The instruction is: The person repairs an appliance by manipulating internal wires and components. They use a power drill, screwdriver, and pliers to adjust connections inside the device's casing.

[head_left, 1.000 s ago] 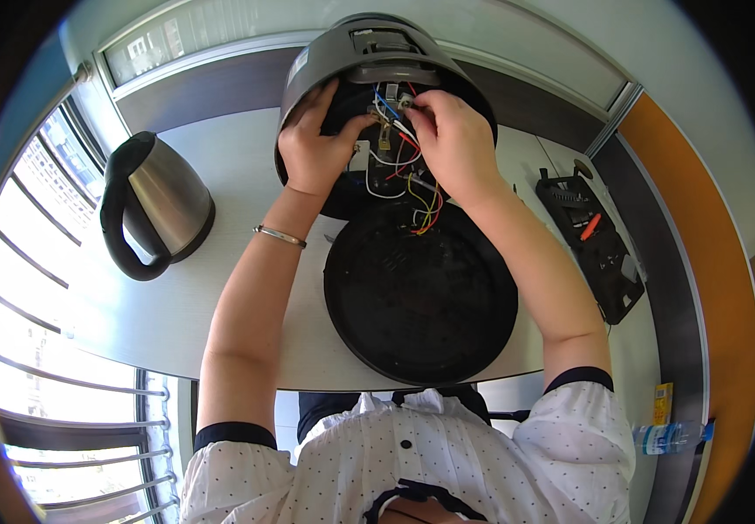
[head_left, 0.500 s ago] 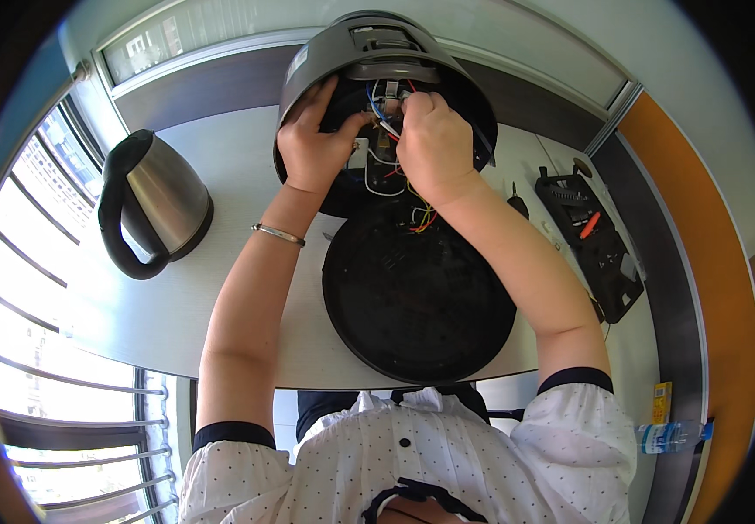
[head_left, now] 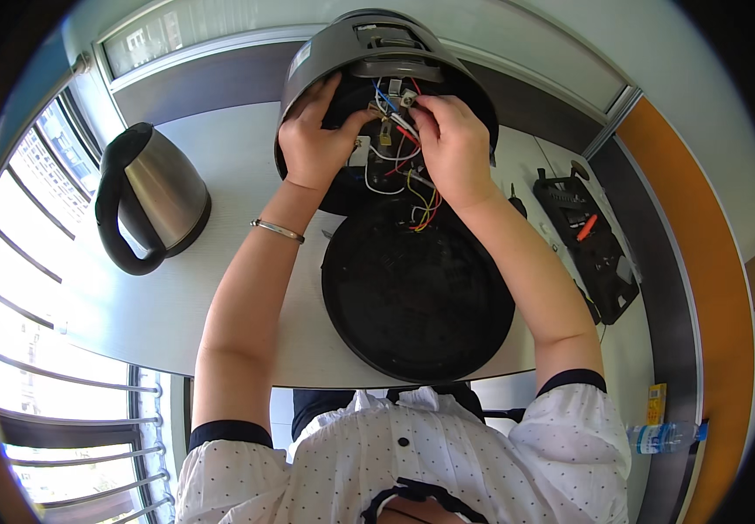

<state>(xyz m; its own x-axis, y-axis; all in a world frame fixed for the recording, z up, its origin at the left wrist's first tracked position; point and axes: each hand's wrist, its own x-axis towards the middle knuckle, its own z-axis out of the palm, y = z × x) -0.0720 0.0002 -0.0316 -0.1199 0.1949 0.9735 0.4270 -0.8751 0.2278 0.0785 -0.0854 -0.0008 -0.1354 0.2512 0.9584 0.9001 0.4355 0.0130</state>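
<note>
A dark grey electric cooker (head_left: 377, 39), apparently tipped on its side, stands at the far side of the table with its underside open toward me. Blue, white and red wires (head_left: 405, 127) run through its inside. My left hand (head_left: 315, 131) reaches into the opening: its fingers lie apart along the inner wall, and the thumb stretches to the wires. With thumb and forefinger, my right hand (head_left: 454, 144) pinches at a small pale metal part (head_left: 408, 98); the exact contact is partly hidden. The round black bottom cover (head_left: 417, 293) lies in front, with yellow and red wires (head_left: 427, 210) leading from it into the cooker.
A steel kettle (head_left: 164, 192) with a black handle stands on the left of the white table (head_left: 242, 175). To the right are a screwdriver (head_left: 517, 203) and an open black tool case (head_left: 583, 236) with an orange-handled tool. A plastic bottle (head_left: 670, 437) and yellow box (head_left: 657, 403) lie lower right.
My right hand has drawn slightly to the right and down, uncovering more wires and the small metal part. My left hand stays in nearly the same place inside the cooker.
</note>
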